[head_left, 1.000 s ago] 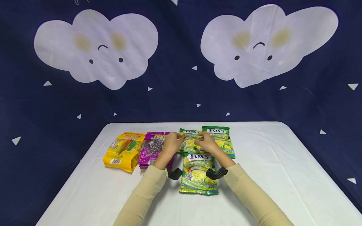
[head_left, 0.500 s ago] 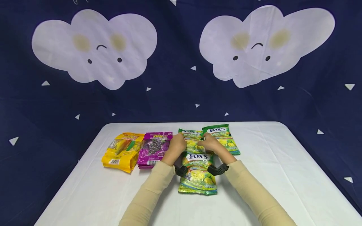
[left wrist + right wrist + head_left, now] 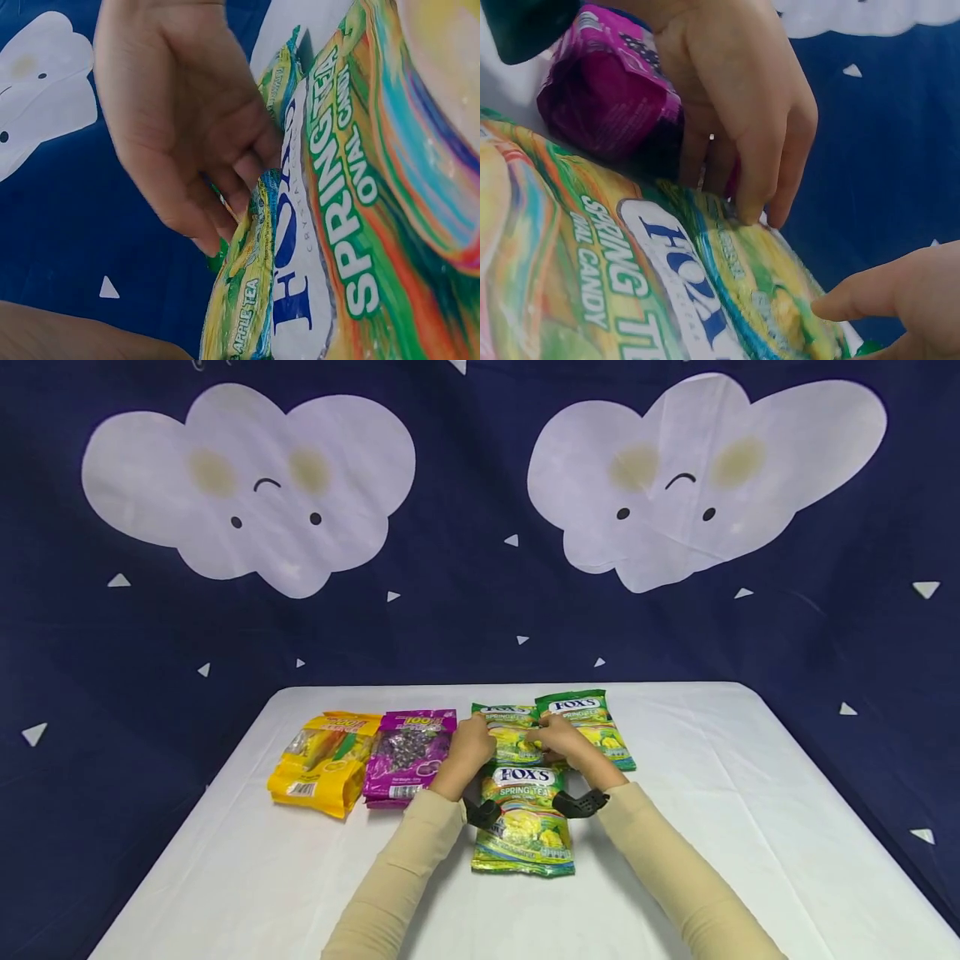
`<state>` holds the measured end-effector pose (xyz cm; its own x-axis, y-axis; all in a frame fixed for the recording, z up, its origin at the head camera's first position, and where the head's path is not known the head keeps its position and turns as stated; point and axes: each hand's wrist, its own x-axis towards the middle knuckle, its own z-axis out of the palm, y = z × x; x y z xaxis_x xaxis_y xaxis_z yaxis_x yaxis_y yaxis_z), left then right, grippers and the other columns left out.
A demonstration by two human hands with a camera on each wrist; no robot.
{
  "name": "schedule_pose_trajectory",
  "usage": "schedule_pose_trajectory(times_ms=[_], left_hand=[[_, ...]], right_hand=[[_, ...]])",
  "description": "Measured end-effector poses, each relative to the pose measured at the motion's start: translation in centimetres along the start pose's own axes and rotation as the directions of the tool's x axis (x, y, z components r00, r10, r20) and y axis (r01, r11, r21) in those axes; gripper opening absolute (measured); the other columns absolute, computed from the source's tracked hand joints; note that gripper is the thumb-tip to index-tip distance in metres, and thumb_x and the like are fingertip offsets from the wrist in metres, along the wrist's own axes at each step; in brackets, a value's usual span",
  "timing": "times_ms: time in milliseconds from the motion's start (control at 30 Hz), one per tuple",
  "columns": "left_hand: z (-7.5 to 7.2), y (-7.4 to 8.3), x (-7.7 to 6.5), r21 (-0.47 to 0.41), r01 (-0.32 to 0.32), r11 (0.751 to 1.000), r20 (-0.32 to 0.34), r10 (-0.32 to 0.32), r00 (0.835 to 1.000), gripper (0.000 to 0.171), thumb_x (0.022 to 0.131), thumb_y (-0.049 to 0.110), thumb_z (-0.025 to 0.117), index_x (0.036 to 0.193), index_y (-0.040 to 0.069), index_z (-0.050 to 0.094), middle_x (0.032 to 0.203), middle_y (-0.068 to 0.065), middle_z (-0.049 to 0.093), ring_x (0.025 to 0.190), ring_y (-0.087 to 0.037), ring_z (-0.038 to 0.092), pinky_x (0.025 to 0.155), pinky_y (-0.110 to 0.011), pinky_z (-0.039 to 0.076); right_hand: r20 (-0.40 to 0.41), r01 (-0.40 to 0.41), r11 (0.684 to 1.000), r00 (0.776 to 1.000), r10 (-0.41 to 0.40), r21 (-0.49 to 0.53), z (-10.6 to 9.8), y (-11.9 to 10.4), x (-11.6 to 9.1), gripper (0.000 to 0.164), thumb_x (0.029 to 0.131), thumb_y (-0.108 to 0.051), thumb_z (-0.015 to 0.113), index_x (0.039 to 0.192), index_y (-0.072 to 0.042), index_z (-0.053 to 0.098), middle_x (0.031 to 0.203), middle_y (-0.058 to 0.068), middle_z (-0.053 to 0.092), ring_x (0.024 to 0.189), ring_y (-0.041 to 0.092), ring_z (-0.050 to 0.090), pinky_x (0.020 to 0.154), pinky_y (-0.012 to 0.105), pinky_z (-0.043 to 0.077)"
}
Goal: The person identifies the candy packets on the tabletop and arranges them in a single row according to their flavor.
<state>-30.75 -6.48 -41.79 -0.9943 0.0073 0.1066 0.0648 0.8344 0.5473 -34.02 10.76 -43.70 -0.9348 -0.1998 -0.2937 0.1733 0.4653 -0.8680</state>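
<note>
Your left grip (image 3: pixel 471 745) and right grip (image 3: pixel 564 740) touch either side of the green packet (image 3: pixel 514 745) between them; whether they pinch, you cannot tell. Ideally, square both edges evenly. Green packets: three, counting the near packet (image 3: pixel 525 839) and right-hand packet (image 3: pixel 582 703); leftward, one purple bag (image 3: pixel 411 750), one yellow bag (image 3: pixel 324 777) visible

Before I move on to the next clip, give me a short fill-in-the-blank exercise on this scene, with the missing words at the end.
1. Above SPRING TEA, the green bag between the left hand and right hand reads ____.
2. The purple bag lies nearer the person's ____ hand.
3. The leftmost bag is mostly ____ in colour.
4. The backdrop shows ____ large clouds.

Missing words: FOX'S; left; yellow; two.
</note>
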Motion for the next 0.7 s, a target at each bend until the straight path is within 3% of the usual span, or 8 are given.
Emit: schedule_pose_trajectory(times_ms=[67, 233, 333, 433, 500, 567, 633, 700], left_hand=[[0.0, 0.0, 0.0, -0.018, 0.012, 1.0, 0.006, -0.012, 1.0, 0.022, 0.083, -0.006, 0.053, 0.099, -0.009, 0.067, 0.052, -0.001, 0.031, 0.047, -0.014, 0.027, 0.044, -0.029, 0.03], [-0.1, -0.1, 0.0, -0.047, 0.019, 0.999, -0.034, -0.02, 0.999, 0.017, 0.082, -0.005, 0.052, 0.091, -0.005, 0.066, 0.065, -0.014, 0.053, 0.055, -0.02, 0.039, 0.05, -0.034, 0.037], [-0.1, -0.1, 0.1, -0.051, 0.002, 0.999, -0.053, -0.005, 0.999, 0.011, 0.083, -0.004, 0.052, 0.08, -0.001, 0.062, 0.074, -0.018, 0.059, 0.061, -0.024, 0.045, 0.052, -0.036, 0.04], [-0.2, -0.2, 0.1, -0.046, -0.022, 0.999, -0.068, 0.019, 0.997, 0.015, 0.084, -0.004, 0.053, 0.071, 0.002, 0.056, 0.073, -0.016, 0.058, 0.063, -0.024, 0.046, 0.054, -0.035, 0.04], [-0.2, -0.2, 0.0, -0.055, -0.034, 0.998, -0.067, 0.031, 0.997, 0.015, 0.083, -0.004, 0.054, 0.07, 0.001, 0.057, 0.073, -0.016, 0.058, 0.063, -0.024, 0.045, 0.054, -0.034, 0.039], [-0.4, -0.2, -0.1, -0.084, -0.035, 0.996, -0.055, 0.03, 0.998, 0.013, 0.084, -0.005, 0.054, 0.08, -0.002, 0.066, 0.078, -0.018, 0.062, 0.064, -0.024, 0.045, 0.054, -0.032, 0.038], [-0.5, -0.3, -0.3, -0.115, -0.032, 0.993, -0.043, 0.027, 0.999, 0.02, 0.083, -0.006, 0.055, 0.095, -0.005, 0.071, 0.089, -0.021, 0.067, 0.064, -0.023, 0.045, 0.053, -0.029, 0.036], [-0.7, -0.4, -0.5, -0.157, -0.017, 0.987, -0.025, 0.013, 1.0, 0.03, 0.084, -0.006, 0.055, 0.11, -0.008, 0.069, 0.1, -0.022, 0.068, 0.062, -0.02, 0.045, 0.05, -0.026, 0.034]], right_hand=[[0.009, -0.01, 0.999, 1.0, 0.01, 0.047, -0.1, 0.4, 0.2, 0.069, 0.095, -0.018, 0.059, 0.149, 0.006, 0.025, 0.137, 0.025, 0.041, 0.081, 0.018, 0.052, 0.063, 0.029, 0.049], [0.046, 0.042, 0.979, 0.998, -0.052, 0.198, -0.7, 1.2, 0.2, 0.07, 0.094, -0.012, 0.057, 0.151, 0.004, 0.021, 0.098, 0.011, 0.054, 0.066, 0.013, 0.046, 0.061, 0.028, 0.044], [0.071, 0.085, 0.95, 0.991, -0.111, 0.3, -1.3, 1.6, -0.1, 0.072, 0.091, -0.009, 0.06, 0.15, 0.004, 0.022, 0.072, 0.0, 0.043, 0.056, 0.01, 0.037, 0.06, 0.027, 0.043], [0.076, 0.089, 0.928, 0.989, -0.125, 0.362, -1.6, 1.9, 0.0, 0.07, 0.09, -0.007, 0.063, 0.15, 0.001, 0.027, 0.066, -0.001, 0.039, 0.054, 0.011, 0.034, 0.059, 0.028, 0.045], [0.065, 0.078, 0.925, 0.992, -0.109, 0.372, -1.6, 1.9, 0.1, 0.068, 0.09, -0.006, 0.062, 0.15, -0.003, 0.03, 0.076, 0.001, 0.046, 0.055, 0.011, 0.035, 0.059, 0.028, 0.046], [0.054, 0.066, 0.927, 0.994, -0.093, 0.368, -1.5, 2.0, 0.2, 0.067, 0.091, -0.005, 0.061, 0.151, -0.007, 0.03, 0.1, 0.009, 0.054, 0.06, 0.011, 0.039, 0.06, 0.028, 0.046], [0.054, 0.055, 0.926, 0.995, -0.081, 0.374, -1.4, 1.6, 0.0, 0.068, 0.092, -0.003, 0.059, 0.152, -0.009, 0.028, 0.133, 0.016, 0.046, 0.064, 0.012, 0.042, 0.061, 0.029, 0.046], [0.062, 0.059, 0.926, 0.994, -0.088, 0.373, -1.3, 1.3, -0.6, 0.07, 0.093, -0.001, 0.058, 0.154, -0.009, 0.024, 0.152, 0.019, 0.027, 0.069, 0.012, 0.046, 0.065, 0.03, 0.046]])
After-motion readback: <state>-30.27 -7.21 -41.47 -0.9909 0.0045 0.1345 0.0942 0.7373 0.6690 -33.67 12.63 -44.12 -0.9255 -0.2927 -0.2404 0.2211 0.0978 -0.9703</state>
